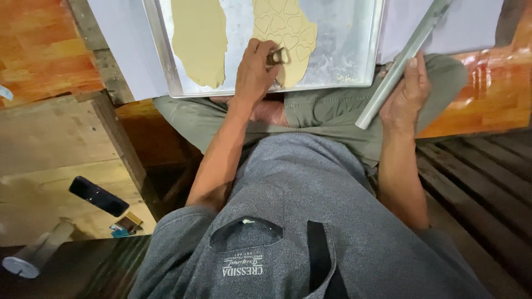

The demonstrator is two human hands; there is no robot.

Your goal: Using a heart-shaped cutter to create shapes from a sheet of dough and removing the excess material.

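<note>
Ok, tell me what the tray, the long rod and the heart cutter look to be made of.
Tray: dull silver metal, probably aluminium, judging by its matte grey sheen and thin rolled rim. Rod under the right hand: pale grey, smooth and tube-like; metal or plastic, hard to tell. Cutter in the left hand: a thin, dark metallic-looking strip pressed on the tan dough.
</note>
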